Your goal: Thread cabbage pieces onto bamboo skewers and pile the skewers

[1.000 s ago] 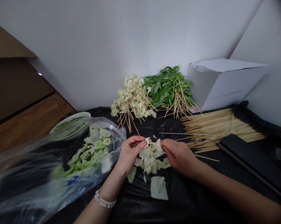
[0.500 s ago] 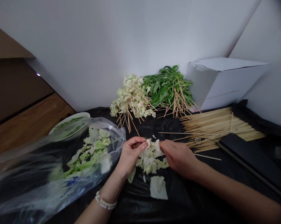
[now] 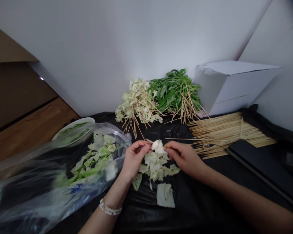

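My left hand (image 3: 134,159) and my right hand (image 3: 184,157) meet over a small heap of pale cabbage pieces (image 3: 157,167) on black plastic sheeting (image 3: 190,208). Both pinch a folded cabbage piece (image 3: 157,146) held up between the fingertips. A thin bamboo skewer tip (image 3: 148,140) pokes out left of that piece by the left thumb. One larger cabbage leaf (image 3: 165,195) lies flat just below the heap. A beaded bracelet (image 3: 109,209) sits on my left wrist.
A clear plastic bag of cut cabbage (image 3: 93,159) lies at left, a white plate (image 3: 72,128) behind it. Finished cabbage skewers (image 3: 136,104) and leafy green skewers (image 3: 175,92) pile against the wall. Bare skewers (image 3: 224,131) lie right, beside a white box (image 3: 231,84) and a black tray (image 3: 265,162).
Both hands lifted a folded cabbage piece up off the heap and drew closer together; the skewer tip now shows at its left side.
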Motion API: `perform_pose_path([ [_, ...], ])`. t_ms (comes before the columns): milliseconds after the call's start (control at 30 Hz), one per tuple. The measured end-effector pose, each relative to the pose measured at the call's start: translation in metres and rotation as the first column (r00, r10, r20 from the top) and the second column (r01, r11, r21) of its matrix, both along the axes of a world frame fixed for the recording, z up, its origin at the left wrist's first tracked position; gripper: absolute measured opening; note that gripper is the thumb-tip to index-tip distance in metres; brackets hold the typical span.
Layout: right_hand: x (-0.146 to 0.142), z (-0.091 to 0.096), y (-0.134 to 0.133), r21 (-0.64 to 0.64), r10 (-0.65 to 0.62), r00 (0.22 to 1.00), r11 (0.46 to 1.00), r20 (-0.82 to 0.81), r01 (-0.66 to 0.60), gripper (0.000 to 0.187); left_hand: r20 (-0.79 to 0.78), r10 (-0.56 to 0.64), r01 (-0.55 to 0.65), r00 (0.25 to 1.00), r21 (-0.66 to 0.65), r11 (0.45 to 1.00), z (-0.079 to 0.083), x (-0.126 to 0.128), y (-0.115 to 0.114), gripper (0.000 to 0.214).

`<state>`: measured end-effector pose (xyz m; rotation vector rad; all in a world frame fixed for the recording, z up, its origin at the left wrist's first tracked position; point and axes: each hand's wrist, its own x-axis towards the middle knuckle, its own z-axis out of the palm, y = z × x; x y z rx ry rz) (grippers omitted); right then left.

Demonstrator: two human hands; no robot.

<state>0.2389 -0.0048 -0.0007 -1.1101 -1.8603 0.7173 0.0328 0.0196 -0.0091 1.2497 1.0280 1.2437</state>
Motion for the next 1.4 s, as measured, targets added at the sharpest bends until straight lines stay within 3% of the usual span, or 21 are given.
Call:
perform_pose_path([
  [133,0.009,0.000,0.007,0.001,-0.160,0.986,0.987,-0.047,0.161,0.018,-0.279,0.102,-0.074,0.955,0.110,0.991,0.001,-0.011,0.008,0.019],
  [300,0.008,-0.006,0.007,0.063,-0.085,0.996,0.994,-0.006,0.085,0.020,-0.567,0.134,0.019,0.813,0.257,0.966,-0.001,-0.022,0.015,0.021],
  [400,0.006,-0.010,0.007,0.063,-0.063,0.998,0.996,0.001,0.063,0.021,-0.702,0.137,0.080,0.699,0.267,0.960,0.000,-0.026,0.016,0.021],
  [467,0.006,-0.013,0.007,0.057,-0.069,0.998,0.996,0.006,0.069,0.021,-0.743,0.105,0.127,0.661,0.248,0.960,0.001,-0.027,0.015,0.019],
  [533,0.006,-0.016,0.008,0.059,-0.069,0.998,0.996,0.006,0.069,0.020,-0.712,0.052,0.138,0.700,0.207,0.968,0.003,-0.026,0.014,0.020],
  [633,0.006,-0.019,0.009,0.071,-0.064,0.998,0.995,0.010,0.063,0.019,-0.527,-0.039,0.100,0.849,0.087,0.991,0.005,-0.023,0.012,0.023],
  [767,0.005,-0.019,0.008,0.120,-0.079,0.997,0.990,0.018,0.076,0.018,-0.265,-0.020,0.021,0.964,0.004,1.000,0.007,-0.018,0.012,0.031],
  [933,0.005,-0.016,0.008,0.210,-0.143,0.990,0.968,0.017,0.136,0.016,-0.067,0.073,-0.080,0.995,-0.107,0.991,0.005,-0.014,0.013,0.035],
  [1067,0.006,-0.019,0.008,0.269,-0.180,0.983,0.949,0.030,0.166,0.018,0.021,0.130,-0.125,0.991,-0.159,0.979,0.001,-0.013,0.014,0.051],
  [1133,0.006,-0.021,0.008,0.284,-0.164,0.985,0.948,0.054,0.143,0.020,0.055,0.149,-0.138,0.987,-0.167,0.976,0.000,-0.013,0.014,0.049],
  [1400,0.004,-0.026,0.000,0.252,-0.152,0.925,0.966,0.349,0.064,0.032,0.066,0.155,-0.146,0.986,-0.129,0.981,-0.003,-0.012,0.012,0.032],
])
